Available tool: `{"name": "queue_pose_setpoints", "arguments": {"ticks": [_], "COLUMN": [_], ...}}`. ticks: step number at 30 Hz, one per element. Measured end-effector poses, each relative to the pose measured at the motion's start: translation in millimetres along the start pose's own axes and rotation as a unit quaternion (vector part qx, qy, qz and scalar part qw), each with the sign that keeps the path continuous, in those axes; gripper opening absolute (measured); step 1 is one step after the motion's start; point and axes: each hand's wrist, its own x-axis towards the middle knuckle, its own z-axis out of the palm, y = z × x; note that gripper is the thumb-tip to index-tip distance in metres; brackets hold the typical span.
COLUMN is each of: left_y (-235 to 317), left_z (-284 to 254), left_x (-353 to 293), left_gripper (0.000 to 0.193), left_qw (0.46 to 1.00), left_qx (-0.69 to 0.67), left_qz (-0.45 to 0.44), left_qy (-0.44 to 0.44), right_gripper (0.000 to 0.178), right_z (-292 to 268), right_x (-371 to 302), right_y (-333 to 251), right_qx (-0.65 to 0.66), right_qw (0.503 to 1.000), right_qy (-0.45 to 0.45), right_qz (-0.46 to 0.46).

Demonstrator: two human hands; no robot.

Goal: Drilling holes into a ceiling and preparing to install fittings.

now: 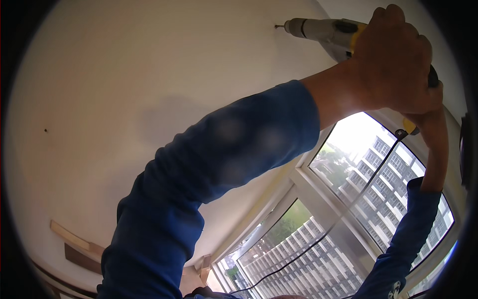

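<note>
A corded power drill (318,30), grey with yellow and black parts, is held up high at the upper right. My left hand (393,57) is wrapped over the rear of its body, fingers closed. Below and partly behind it, my right hand (432,112) closes around the handle; its fingers are mostly hidden. The drill's thin bit (280,26) points left at the pale wall (164,60), and its tip appears to meet the surface. From the handle's yellow lower end, a black cord (323,234) hangs down to the lower middle.
A small dark hole (46,130) shows in the wall at far left. Framed windows (343,209) fill the lower right, with tall buildings outside. Wooden boards (74,236) stick out at the lower left. My blue left sleeve (209,149) covers much of the middle.
</note>
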Motion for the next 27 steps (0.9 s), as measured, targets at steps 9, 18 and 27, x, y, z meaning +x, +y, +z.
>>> {"name": "queue_pose_setpoints", "arguments": {"ticks": [9, 18, 27], "left_y": [-8.9, -9.4, -4.5], "left_z": [6.1, 4.0, 6.4], "left_x": [3.3, -7.8, 8.5], "left_gripper": [0.036, 0.037, 0.036], "left_qw": [0.999, 0.998, 0.999], "left_qx": [-0.027, -0.061, -0.003], "left_qz": [0.013, -0.011, 0.000], "left_qy": [0.011, 0.002, 0.049], "right_gripper": [0.065, 0.058, 0.064], "right_z": [17.3, 20.9, 2.6], "right_x": [-4.5, -7.6, 5.3], "right_y": [-14.2, -42.4, -31.5], "right_qx": [0.121, 0.154, 0.058], "right_qw": [0.991, 0.988, 0.998], "right_qy": [-0.004, 0.003, 0.007], "right_qz": [0.051, 0.011, 0.029]}}
